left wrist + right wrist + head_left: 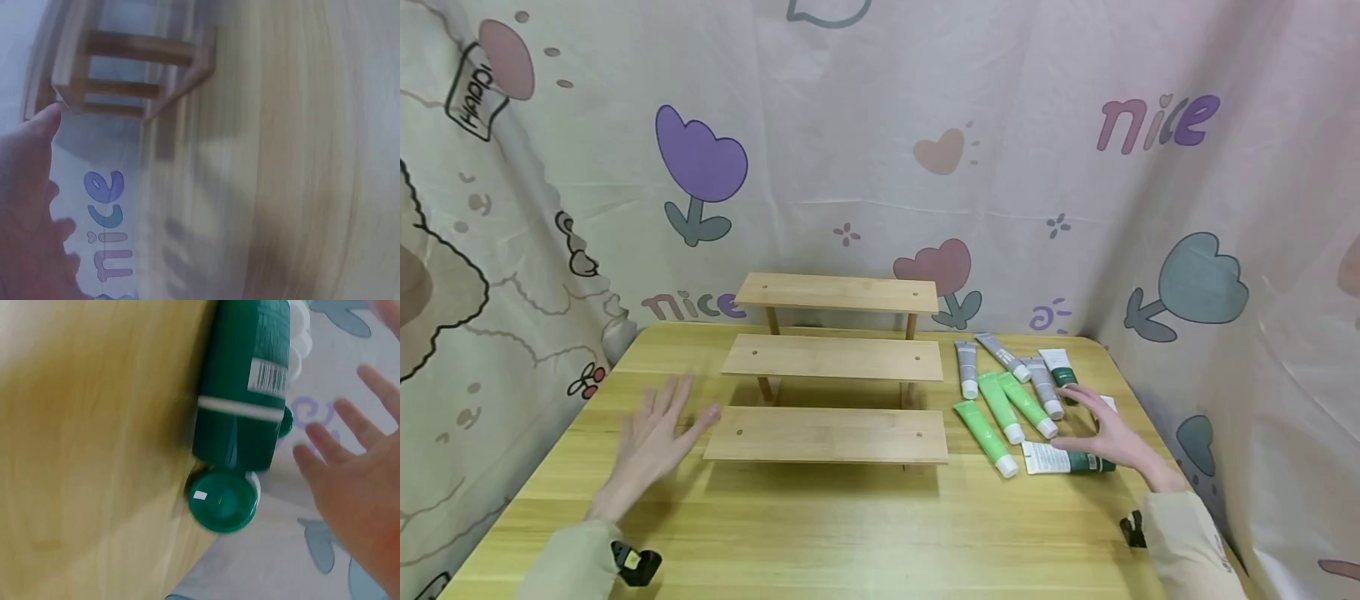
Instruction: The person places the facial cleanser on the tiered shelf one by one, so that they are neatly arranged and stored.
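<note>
A three-tier wooden shelf (826, 435) stands on the table. Beside its left end my left hand (651, 437) is spread wide, thumb near the lowest board; whether they touch I cannot tell. Over a pile of squeeze tubes right of the shelf hovers my right hand (1112, 433), fingers apart and holding nothing. Closest to it lies a white and dark green tube (1060, 459), whose dark green end fills the right wrist view. Another white and green tube (1058, 367) lies behind, past light green tubes (985, 435) and grey tubes (967, 367). A further white tube is partly hidden by the hand.
The wooden table (820, 542) extends in front of the shelf. A patterned cloth (850, 150) hangs behind and along both sides. Each wrist carries a small black device, the left one (637, 564) and the right one (1133, 530).
</note>
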A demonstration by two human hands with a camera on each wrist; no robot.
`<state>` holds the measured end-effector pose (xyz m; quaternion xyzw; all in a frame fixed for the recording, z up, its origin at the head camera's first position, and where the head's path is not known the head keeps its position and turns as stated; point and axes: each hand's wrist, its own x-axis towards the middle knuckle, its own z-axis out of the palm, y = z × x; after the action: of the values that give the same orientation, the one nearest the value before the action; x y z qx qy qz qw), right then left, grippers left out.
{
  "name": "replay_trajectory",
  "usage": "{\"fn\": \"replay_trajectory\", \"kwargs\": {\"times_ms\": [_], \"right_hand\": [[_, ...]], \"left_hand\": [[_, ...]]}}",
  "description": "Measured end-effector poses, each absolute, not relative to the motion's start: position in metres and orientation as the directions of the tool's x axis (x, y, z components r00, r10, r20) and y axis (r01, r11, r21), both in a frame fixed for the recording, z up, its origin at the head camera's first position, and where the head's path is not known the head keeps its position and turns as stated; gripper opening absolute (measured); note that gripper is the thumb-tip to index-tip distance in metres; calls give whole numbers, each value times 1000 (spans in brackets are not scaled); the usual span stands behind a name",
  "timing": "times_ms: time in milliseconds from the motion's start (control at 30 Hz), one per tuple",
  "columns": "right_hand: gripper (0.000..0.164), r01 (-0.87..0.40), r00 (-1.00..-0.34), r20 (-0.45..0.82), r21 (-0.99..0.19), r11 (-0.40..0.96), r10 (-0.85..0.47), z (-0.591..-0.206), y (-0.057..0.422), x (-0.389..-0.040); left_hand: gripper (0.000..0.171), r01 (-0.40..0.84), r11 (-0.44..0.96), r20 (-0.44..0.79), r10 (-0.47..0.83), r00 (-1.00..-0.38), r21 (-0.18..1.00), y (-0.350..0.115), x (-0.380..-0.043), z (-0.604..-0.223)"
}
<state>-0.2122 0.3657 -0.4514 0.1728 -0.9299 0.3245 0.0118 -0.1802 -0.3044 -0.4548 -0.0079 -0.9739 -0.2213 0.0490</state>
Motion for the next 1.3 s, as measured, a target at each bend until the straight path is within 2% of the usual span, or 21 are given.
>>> {"fn": "replay_trajectory", "kwargs": {"times_ms": [133, 300, 567, 767, 933, 1300], "right_hand": [[80, -315, -939, 98, -633, 707, -330, -449, 376, -205], [73, -311, -934, 64, -628, 714, -350, -449, 385, -199], [62, -344, -886, 42, -726, 596, -461, -458, 400, -194], [59, -413, -837, 58, -719, 558, -545, -467, 402, -197], [56, -407, -850, 32, -676, 615, -526, -470, 399, -199], [53, -327, -879, -58, -648, 688, -473, -468, 395, -201]], "left_hand": [[83, 114, 842, 102, 71, -992, 527, -303, -177, -454], [80, 150, 709, 77, 134, -988, 689, -304, -174, -455], [61, 206, 628, 116, 182, -976, 751, -305, -172, -463], [56, 192, 582, 105, 180, -978, 790, -304, -170, -465], [55, 164, 583, 82, 164, -983, 796, -302, -169, -466], [63, -10, 517, -87, 125, -988, 856, -300, -171, -459]]}}
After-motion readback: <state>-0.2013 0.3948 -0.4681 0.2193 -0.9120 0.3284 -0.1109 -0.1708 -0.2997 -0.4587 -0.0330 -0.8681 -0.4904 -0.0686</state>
